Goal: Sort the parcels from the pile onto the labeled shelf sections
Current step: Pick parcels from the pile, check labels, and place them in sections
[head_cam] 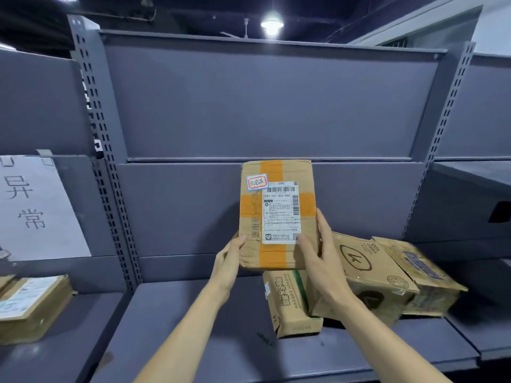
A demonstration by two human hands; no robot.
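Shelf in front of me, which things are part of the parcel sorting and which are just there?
Job: held parcel, left hand, right hand, parcels on shelf, left-bay parcel, handwritten section sign.
Background: ceiling lamp, shelf uprights.

Single head-worn wide-angle view, no second view to share scene. Looks forward and slightly down at grey metal shelf unit, close, at arm's length. Lower shelf deck fills bottom of frame, its front edge nearest camera; back panel faces lens squarely. Slotted uprights bow outward from wide-angle distortion. Dark ceiling with lit pendant lamp shows above top edge.
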